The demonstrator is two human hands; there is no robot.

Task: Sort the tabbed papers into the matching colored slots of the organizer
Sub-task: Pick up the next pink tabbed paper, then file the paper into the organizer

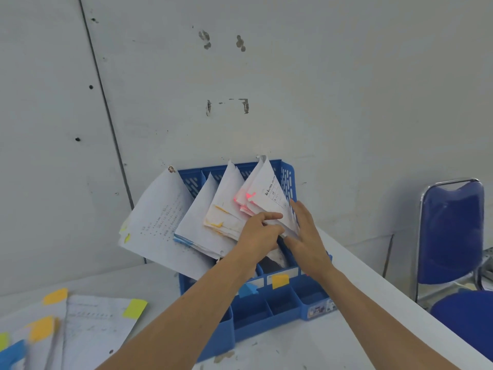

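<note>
Head view. The pink-tabbed papers (267,188) stand in the rightmost slot of the organizer (282,308), leaning toward 11 o'clock, with both hands at their lower edge. The left hand (260,234) meets the sheaf from 8 o'clock. Its fingers (272,216) are curled, the index lying over the sheets and the others tucked beneath, so that the lower paper edge is pinched between them. The right hand (306,237) lies at 3 o'clock of the left, with its fingers (299,209) straight and close together, pressed flat against the sheaf's right face and gripping nothing.

The organizer is blue moulded plastic with perforated upright dividers, and shallow open compartments run along its front at 6 o'clock. Orange and blue sticky labels mark the slot fronts.

The papers are thin white printed sheets, creased and soft at the corners, each bundle tapering to a point at 12 o'clock. Small fluorescent pink tabs project from the left edge of the held bundle.

From there toward 9 o'clock stand the orange-tabbed papers (226,206), the blue-tabbed papers (201,222) and the yellow-tabbed papers (160,217), fanned outward.

The loose tabbed papers (88,324) lie flat on the white surface (293,348) at 8 o'clock of the organizer. They bear yellow, orange and blue tabs.

A blue padded chair (453,236) with a chrome frame stands at 3 o'clock.
</note>
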